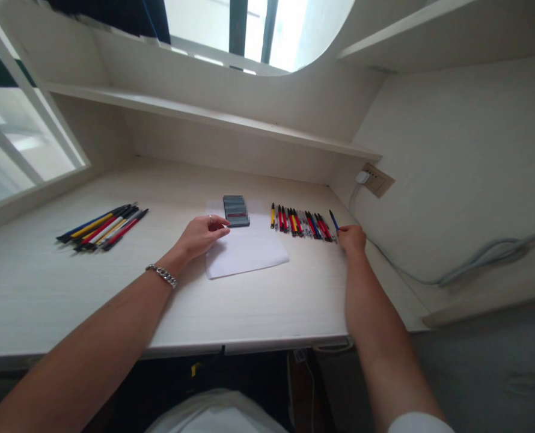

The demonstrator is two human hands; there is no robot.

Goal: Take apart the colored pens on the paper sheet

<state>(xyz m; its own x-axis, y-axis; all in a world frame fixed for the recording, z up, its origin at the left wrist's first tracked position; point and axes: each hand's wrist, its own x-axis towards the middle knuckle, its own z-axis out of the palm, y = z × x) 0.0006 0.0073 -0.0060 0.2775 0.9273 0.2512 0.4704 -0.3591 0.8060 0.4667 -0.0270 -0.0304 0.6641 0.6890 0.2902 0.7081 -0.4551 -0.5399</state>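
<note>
My left hand (202, 236) rests loosely curled on the left edge of a white paper sheet (249, 252), holding nothing, just short of a dark smartphone (236, 211). The phone lies at the sheet's far edge, its screen blurred. To the right, a row of several red, yellow, black and blue pens (301, 224) lies side by side. My right hand (351, 239) sits at the row's right end, its fingertips pinching the lower end of a blue pen (333, 220). Farther left on the desk lies a bunched group of several coloured pens (103, 228).
The white wooden desk (37, 288) runs under a low shelf (204, 114), with a window (19, 126) at the left. A white plug sits in a wall socket (376, 180) at the right, and a grey cable (488, 258) runs along the wall.
</note>
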